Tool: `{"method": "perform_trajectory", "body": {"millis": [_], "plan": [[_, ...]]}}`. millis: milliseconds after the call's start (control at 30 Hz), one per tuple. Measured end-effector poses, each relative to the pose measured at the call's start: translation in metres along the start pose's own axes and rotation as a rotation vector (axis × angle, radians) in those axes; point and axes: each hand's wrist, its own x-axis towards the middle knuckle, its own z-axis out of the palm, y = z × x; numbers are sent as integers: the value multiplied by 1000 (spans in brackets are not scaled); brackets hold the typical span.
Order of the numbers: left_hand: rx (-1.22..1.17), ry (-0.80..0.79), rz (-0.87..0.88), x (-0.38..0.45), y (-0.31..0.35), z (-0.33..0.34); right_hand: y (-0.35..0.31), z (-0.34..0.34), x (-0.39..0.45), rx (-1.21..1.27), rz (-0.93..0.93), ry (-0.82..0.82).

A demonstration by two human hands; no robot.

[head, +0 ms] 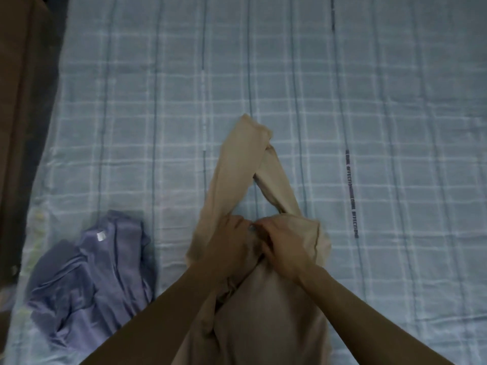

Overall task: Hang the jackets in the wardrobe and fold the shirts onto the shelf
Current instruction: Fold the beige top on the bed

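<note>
1. Centrally, a beige shirt [266, 306] of thin, soft cloth lies on the bed [395, 101], its body bunched into loose folds beneath the forearms.
2. Both hands meet on the garment's upper part: the left hand [226, 243] has its fingers [238, 223] curled down into the fabric, gripping a gathered ridge of it.
3. The right hand [284, 243] likewise curls its fingers [263, 225] into the cloth, pinching it just beside the left fingertips, so the two sets of knuckles almost touch.
4. Beyond the fingers, two long sleeves run away from the person; the left sleeve [232, 164] is a flat, broad strip, while the right sleeve [276, 180] is narrower and slightly twisted.
5. The sleeves cross at their far ends, forming a tall triangle with a gap of bedsheet showing between them.
6. To the right of the right fingers the shirt's shoulder puffs into a rounded, wrinkled lobe.
7. Well off to the left of the left fingers lies a purple shirt [100, 280], crumpled in a heap with deep creases and a small white label near its collar.
8. The bed is covered by a pale blue sheet with a white grid pattern, darker lengthwise stripes and lines of small dark lettering, lightly rumpled.
9. A dark brown wooden panel [23, 101] borders the bed at far left.
</note>
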Motion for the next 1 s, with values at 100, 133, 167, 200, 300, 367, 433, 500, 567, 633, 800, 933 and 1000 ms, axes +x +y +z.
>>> {"method": "perform_trajectory", "body": {"millis": [100,133,167,200,300,367,433,500,567,633,800,933,1000], "plan": [[110,-100,-108,4,-18,5,11,12,16,-241,-72,-56],[148,-138,-142,6,-24,8,14,14,19,-324,-75,-67],[164,-161,-161,8,-28,9,15,16,21,-392,-70,-72],[171,-180,-180,10,-29,9,16,17,21,-451,-59,-77],[210,-216,-230,14,-30,7,18,19,22,-547,8,-57],[235,-231,-241,11,-31,6,19,15,23,-572,72,-44],[226,-209,-214,7,-29,3,19,10,22,-588,114,-48],[180,-177,-197,1,-24,-2,18,6,19,-602,106,-77],[116,-147,-205,-7,-15,-12,18,0,11,-599,57,-90],[50,-114,-216,-18,-4,-26,17,-8,0,-567,-2,-85],[-67,99,-171,-56,27,-60,4,-45,-33,-424,-68,-97],[-98,230,-143,-79,53,-83,-11,-73,-64,-218,-7,-76],[-109,278,-143,-94,69,-92,-17,-83,-86,-148,-6,-57]]}}
